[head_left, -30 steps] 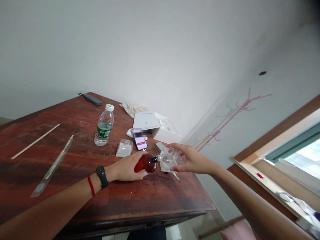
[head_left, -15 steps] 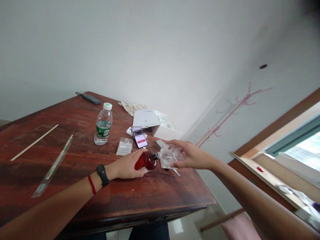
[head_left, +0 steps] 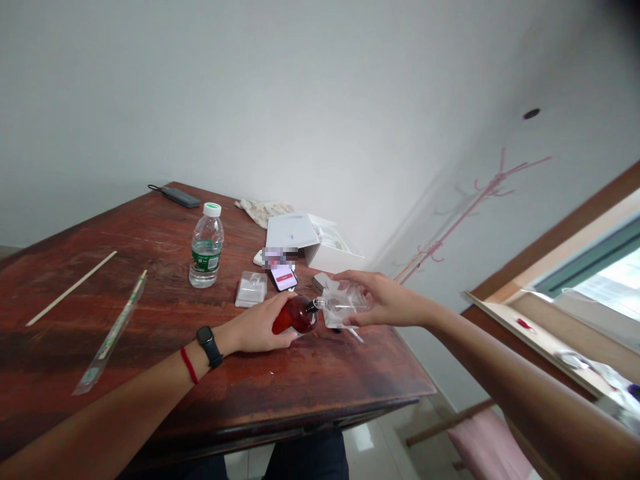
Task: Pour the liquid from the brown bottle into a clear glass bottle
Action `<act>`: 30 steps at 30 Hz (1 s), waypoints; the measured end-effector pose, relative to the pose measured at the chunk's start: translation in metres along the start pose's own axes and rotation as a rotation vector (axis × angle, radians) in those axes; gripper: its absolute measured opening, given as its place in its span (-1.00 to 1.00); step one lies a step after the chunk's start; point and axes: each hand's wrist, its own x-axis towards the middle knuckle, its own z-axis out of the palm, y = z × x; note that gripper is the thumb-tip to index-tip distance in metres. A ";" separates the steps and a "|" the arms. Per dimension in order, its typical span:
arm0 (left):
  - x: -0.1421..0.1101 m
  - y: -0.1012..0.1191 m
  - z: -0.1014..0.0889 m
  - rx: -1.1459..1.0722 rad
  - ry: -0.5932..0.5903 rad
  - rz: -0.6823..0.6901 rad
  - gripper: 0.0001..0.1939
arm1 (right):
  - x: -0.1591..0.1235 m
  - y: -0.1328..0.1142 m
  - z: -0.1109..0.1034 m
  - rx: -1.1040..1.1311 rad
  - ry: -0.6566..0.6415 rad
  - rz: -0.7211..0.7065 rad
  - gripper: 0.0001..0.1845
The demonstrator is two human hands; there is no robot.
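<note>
My left hand (head_left: 257,329) is wrapped round a small round red bottle (head_left: 299,315) lying on its side on the brown wooden table (head_left: 150,293). The bottle's dark neck points right. My right hand (head_left: 387,301) grips a clear square bottle (head_left: 339,307) held sideways, its small neck meeting the red bottle's neck. A black watch and a red cord sit on my left wrist. A thin white stick lies on the table just below the clear bottle.
On the table: a water bottle (head_left: 206,247), a clear lidded case (head_left: 251,289), a phone (head_left: 283,277), an open white box (head_left: 310,243), a cloth (head_left: 264,211), a dark power bank (head_left: 177,196), a wrapped stick (head_left: 111,333) and a bare stick (head_left: 70,288). A pink stool (head_left: 487,450) stands right.
Both hands stay on their bottles, necks together. The view has shifted slightly; the hands sit a little higher and further right in the picture.
</note>
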 end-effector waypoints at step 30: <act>-0.001 -0.005 0.000 0.025 -0.024 -0.034 -0.27 | 0.001 -0.002 -0.001 0.001 0.001 -0.013 -0.15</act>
